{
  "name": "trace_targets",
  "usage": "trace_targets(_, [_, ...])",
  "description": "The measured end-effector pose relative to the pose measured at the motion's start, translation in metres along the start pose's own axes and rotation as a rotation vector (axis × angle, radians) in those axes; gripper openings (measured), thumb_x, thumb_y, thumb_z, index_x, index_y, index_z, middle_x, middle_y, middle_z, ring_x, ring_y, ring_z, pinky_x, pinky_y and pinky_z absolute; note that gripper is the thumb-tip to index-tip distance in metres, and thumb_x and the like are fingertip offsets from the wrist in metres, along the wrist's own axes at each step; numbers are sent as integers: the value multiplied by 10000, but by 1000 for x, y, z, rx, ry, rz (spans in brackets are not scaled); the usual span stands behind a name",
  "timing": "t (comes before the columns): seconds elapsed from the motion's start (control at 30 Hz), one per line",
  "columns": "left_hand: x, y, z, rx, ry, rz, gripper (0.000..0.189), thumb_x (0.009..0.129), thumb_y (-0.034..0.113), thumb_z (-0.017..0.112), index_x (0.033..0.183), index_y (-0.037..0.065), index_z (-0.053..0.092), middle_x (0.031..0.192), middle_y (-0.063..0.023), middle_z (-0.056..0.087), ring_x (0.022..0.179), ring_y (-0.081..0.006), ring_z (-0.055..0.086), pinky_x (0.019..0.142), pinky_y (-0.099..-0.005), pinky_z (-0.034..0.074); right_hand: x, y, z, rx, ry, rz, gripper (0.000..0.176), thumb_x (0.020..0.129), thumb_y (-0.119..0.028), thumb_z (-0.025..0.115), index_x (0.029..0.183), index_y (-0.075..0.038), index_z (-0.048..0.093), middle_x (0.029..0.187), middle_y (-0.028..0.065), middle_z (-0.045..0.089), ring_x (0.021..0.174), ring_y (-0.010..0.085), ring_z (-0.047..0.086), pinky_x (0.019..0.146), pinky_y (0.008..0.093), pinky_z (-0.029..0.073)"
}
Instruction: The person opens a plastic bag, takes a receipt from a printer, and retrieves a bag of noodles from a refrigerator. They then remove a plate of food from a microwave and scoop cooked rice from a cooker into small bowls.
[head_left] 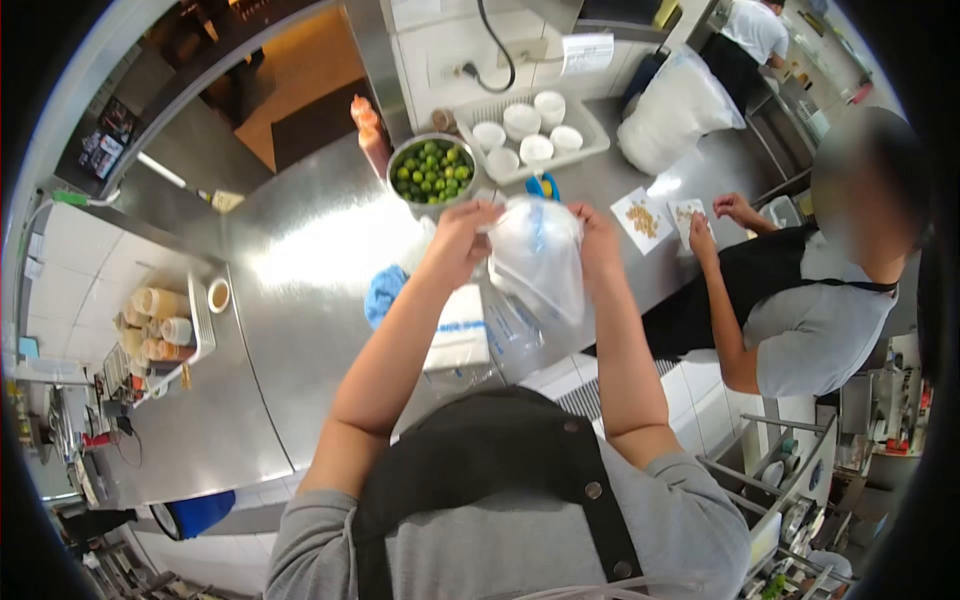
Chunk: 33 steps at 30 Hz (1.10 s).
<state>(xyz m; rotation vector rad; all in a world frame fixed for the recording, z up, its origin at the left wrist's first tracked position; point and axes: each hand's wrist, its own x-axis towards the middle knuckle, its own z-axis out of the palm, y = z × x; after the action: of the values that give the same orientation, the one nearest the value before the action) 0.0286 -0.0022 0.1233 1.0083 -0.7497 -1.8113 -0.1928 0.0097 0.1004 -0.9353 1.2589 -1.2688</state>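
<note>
Both my hands are raised above the steel counter, gripping a clear plastic bag [540,255] by its upper edge. My left hand [460,243] pinches the bag's left side and my right hand [598,240] its right side, so it hangs spread between them. Just beyond my left hand sits a metal bowl of small green citrus fruits [432,172]. Under the bag and my left forearm lies a white stack with a blue stripe [458,330], next to clear plastic wrapping [515,330]. A crumpled blue cloth [384,295] rests left of my left forearm.
A white basket [590,130] of white cups and two sauce bottles [372,140] stand at the back. A large full plastic bag [675,115] is farther right. Beside me, a co-worker [800,300] handles white sheets with small tan pieces [642,220]. Bottles [165,325] fill a left-hand rack.
</note>
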Motion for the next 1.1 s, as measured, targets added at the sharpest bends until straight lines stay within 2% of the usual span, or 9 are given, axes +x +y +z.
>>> trace_targets(0.1, [14,-30,-10,144,127,-1,99,934,152,630,910,62,665,712,11,599,568,-94,530,499,-259,399,9,36,-4,-99,-29,76,167,906,-14,602,1045,-29,692,953,53,693,806,142,641,716,287,525])
trace_targets(0.17, [28,-75,-22,570,232,290,140,938,144,591,954,16,646,733,-52,626,611,-192,575,585,-343,468,1,54,6,-96,30,224,202,901,-8,599,1081,-28,688,1019,83,702,872,166,668,760,299,550])
trace_targets(0.33, [36,-138,-40,887,388,613,243,963,182,539,1046,-37,603,974,-195,640,939,-317,621,807,-414,466,-1,113,14,-107,98,-94,190,923,-64,595,1091,-12,668,1041,84,685,826,186,648,741,315,528])
trace_targets(0.47, [36,-134,-52,816,365,494,373,1003,320,520,1065,-45,565,1041,-199,587,1043,-324,568,887,-426,440,10,138,-5,-616,194,-438,231,965,-116,546,1161,-24,627,1176,116,604,943,189,610,825,342,486])
trace_targets(0.57, [11,-107,-32,598,306,658,577,994,476,524,1220,-53,489,1142,-217,531,1104,-335,531,943,-417,429,-25,103,0,-108,133,-346,363,980,-213,556,1291,-28,532,1247,149,528,1097,249,564,936,371,440])
trace_targets(0.67, [8,-126,-20,408,101,786,924,920,610,580,1447,-78,257,1335,-272,409,1206,-382,471,1022,-434,394,-42,92,12,-106,-3,-568,510,974,-287,577,1373,-5,430,1254,177,511,1149,327,523,971,406,415])
trace_targets(0.87, [11,-143,-26,808,181,846,809,885,474,688,1375,-78,355,1280,-275,443,1176,-439,474,1022,-480,384,-48,120,27,-418,106,-590,677,948,-381,619,1426,28,369,1311,235,459,1236,392,443,1067,467,339])
trace_targets(0.97, [11,-142,-40,849,107,730,725,898,375,695,1371,-69,371,1313,-273,440,1192,-450,469,1023,-474,390,-50,109,12,-422,-50,-500,695,955,-443,593,1432,18,384,1375,248,436,1285,397,418,1103,474,310])
trace_targets(1.1, [-11,-122,-38,728,23,522,754,892,250,706,1490,26,306,1430,-218,412,1254,-387,463,1022,-480,404,-21,100,-25,-524,11,-857,674,969,-513,534,1400,-2,453,1448,232,411,1340,392,381,1132,499,274])
